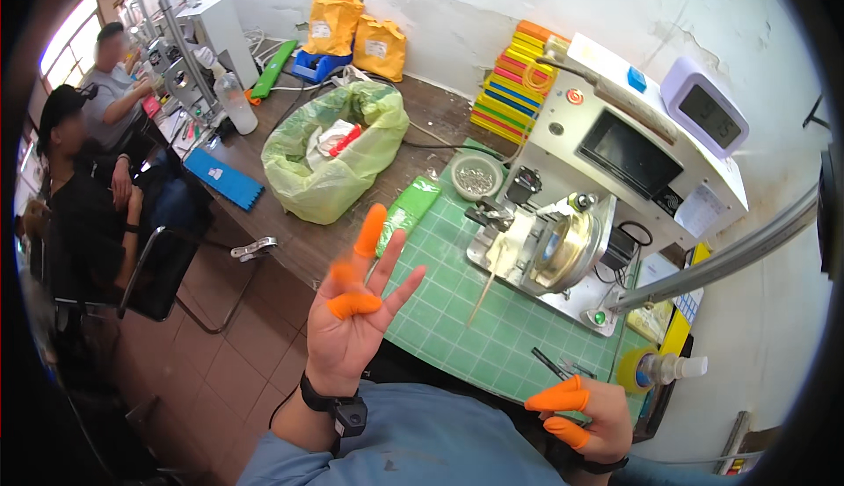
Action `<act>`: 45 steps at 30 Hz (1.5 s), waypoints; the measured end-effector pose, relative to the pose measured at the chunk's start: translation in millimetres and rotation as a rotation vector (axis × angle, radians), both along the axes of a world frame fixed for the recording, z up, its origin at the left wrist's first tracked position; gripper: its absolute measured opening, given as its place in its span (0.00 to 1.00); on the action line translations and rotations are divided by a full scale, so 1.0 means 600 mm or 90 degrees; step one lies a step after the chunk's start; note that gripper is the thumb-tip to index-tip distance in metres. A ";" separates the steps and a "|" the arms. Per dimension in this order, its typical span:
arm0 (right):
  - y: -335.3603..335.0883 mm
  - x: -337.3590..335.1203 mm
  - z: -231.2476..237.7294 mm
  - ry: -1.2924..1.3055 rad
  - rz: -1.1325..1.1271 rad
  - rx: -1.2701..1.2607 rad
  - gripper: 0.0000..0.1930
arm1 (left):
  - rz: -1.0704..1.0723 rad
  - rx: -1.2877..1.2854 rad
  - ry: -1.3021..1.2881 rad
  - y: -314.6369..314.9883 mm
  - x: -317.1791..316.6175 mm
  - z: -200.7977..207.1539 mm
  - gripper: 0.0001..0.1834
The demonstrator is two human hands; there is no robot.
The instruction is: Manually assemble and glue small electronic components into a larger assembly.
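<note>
My left hand (345,337) is raised near the mat's left edge, palm showing, holding nothing. Orange finger cots cover its thumb and two fingers; one covered finger is blurred, while the two bare ones stretch out. Low on the right, my right hand (602,420) is loosely curled, with orange cots on thumb and fingers. A small gap shows between them, and I see nothing held. Just beyond it, dark-handled tweezers (551,364) lie on the green cutting mat (440,319). A benchtop machine (563,253) with a round metal wheel stands further back, a thin pale stick projecting from it.
A bin with a yellow-green liner (321,192), a green packet (410,209) and a bowl of small metal parts (476,176) stand left of the machine. Tape (635,370) and a clear bottle (673,369) are near my right hand. Two people (83,178) sit at left.
</note>
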State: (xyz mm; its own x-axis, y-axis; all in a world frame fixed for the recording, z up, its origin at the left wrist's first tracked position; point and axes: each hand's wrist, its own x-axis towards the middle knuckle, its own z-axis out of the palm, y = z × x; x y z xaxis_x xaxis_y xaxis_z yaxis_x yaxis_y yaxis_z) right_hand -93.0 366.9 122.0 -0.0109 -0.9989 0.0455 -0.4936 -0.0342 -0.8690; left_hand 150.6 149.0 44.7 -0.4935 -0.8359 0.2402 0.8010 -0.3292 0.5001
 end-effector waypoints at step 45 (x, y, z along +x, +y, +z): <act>-0.095 0.016 -0.093 -0.056 0.036 0.211 0.13 | -0.013 -0.672 -0.376 -0.016 -0.023 -0.105 0.13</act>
State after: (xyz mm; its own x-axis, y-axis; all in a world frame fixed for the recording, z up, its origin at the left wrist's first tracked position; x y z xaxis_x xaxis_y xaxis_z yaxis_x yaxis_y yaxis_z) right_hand -83.1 309.9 66.0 0.0552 -0.9584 -0.2802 -0.4220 0.2319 -0.8764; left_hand 137.0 139.6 -18.4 -0.7679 -0.3550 0.5332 0.3580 0.4523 0.8169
